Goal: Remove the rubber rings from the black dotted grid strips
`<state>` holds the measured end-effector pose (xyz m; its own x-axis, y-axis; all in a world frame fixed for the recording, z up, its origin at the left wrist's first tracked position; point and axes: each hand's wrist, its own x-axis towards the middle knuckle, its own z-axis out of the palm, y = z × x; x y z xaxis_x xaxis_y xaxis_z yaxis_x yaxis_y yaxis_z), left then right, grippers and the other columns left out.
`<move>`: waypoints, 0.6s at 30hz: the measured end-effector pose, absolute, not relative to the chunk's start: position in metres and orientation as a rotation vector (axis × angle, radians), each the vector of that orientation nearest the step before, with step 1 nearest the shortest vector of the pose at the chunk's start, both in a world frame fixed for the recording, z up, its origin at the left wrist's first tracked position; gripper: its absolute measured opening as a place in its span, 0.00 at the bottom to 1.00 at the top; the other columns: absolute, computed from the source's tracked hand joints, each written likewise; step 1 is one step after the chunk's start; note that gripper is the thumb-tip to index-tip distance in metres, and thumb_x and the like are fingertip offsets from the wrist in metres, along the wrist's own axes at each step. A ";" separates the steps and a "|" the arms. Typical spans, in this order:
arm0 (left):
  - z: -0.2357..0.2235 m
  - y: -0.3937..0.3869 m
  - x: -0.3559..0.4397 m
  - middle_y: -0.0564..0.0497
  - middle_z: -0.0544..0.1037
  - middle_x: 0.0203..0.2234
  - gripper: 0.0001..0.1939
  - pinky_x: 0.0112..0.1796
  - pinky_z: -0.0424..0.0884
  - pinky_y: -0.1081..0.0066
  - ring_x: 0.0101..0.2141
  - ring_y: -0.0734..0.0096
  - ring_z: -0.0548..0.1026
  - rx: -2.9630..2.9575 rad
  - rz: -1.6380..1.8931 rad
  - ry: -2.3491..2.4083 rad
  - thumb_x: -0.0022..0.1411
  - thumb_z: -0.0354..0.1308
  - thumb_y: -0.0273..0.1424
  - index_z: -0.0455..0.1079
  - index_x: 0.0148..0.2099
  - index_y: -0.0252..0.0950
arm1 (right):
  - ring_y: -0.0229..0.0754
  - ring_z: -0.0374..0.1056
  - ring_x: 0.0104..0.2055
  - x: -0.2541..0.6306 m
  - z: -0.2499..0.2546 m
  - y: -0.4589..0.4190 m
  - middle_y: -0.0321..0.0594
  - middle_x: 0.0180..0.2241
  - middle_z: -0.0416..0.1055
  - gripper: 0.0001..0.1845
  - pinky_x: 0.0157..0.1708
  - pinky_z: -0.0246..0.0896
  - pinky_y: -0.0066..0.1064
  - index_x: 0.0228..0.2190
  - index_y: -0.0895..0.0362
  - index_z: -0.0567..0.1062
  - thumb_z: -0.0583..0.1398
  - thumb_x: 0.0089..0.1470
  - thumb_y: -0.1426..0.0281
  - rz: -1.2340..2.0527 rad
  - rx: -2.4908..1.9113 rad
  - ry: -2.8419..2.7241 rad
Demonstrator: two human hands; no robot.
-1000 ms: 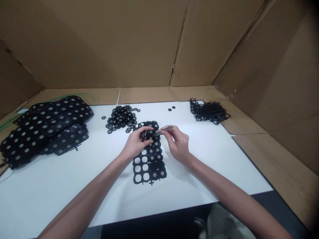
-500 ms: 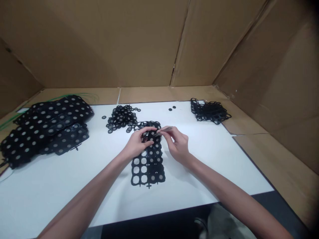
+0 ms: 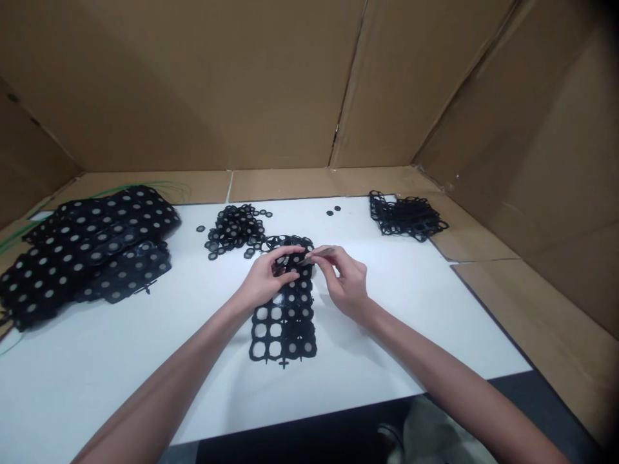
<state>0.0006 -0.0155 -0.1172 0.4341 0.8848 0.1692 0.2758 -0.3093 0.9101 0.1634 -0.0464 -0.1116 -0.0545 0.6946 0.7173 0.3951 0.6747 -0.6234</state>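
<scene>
A black plastic grid sheet [image 3: 284, 333] lies on the white board, its round cells partly empty and partly filled with grey-centred discs. My left hand [image 3: 265, 278] grips the sheet's far end, with the fingers curled over it. My right hand [image 3: 344, 281] pinches slim metal tweezers [image 3: 320, 253], whose tips reach the sheet beside my left fingers. The tips' exact contact is hidden by my fingers.
A white board [image 3: 387, 322] lies on cardboard. Stacked disc-filled black sheets [image 3: 82, 251] lie left, a heap of loose rings [image 3: 235, 231] far centre, and tangled empty black grids [image 3: 406, 216] far right. Green wire [image 3: 145, 188] runs behind the stack. Cardboard walls surround everything.
The grid sheet's near end has swung left across the board. My hands stay at the sheet's far end, with the tweezers still against it.
</scene>
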 end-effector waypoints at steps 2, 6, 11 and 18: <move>-0.116 -0.016 0.000 0.51 0.71 0.46 0.20 0.45 0.62 0.62 0.46 0.64 0.67 1.804 0.877 1.006 0.49 0.57 0.26 0.66 0.47 0.41 | 0.36 0.69 0.33 0.164 -0.112 -0.047 0.38 0.31 0.71 0.07 0.33 0.70 0.29 0.32 0.57 0.68 0.53 0.52 0.78 0.307 -0.895 -1.678; -0.113 -0.016 -0.001 0.50 0.71 0.46 0.21 0.45 0.62 0.63 0.47 0.62 0.67 1.786 0.864 1.019 0.48 0.57 0.26 0.66 0.48 0.41 | 0.35 0.70 0.32 0.163 -0.112 -0.046 0.38 0.31 0.70 0.06 0.32 0.70 0.29 0.31 0.56 0.68 0.53 0.52 0.77 0.346 -0.916 -1.612; -0.112 -0.016 -0.001 0.50 0.70 0.47 0.22 0.44 0.63 0.63 0.47 0.63 0.67 1.792 0.862 1.015 0.48 0.57 0.26 0.65 0.48 0.41 | 0.35 0.70 0.32 0.162 -0.111 -0.047 0.37 0.31 0.70 0.05 0.30 0.71 0.29 0.30 0.56 0.68 0.53 0.52 0.76 0.362 -0.940 -1.578; -0.113 -0.016 -0.001 0.50 0.71 0.46 0.22 0.47 0.61 0.63 0.47 0.64 0.67 1.774 0.877 0.979 0.48 0.57 0.25 0.66 0.48 0.40 | 0.35 0.70 0.32 0.162 -0.112 -0.046 0.38 0.31 0.71 0.06 0.31 0.71 0.29 0.31 0.57 0.68 0.53 0.52 0.77 0.323 -0.923 -1.621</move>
<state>-0.0010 -0.0164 -0.1133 0.4348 0.8875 0.1529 0.2485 -0.2815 0.9268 0.1615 -0.0460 -0.1122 -0.0039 0.7114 0.7028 0.3880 0.6488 -0.6546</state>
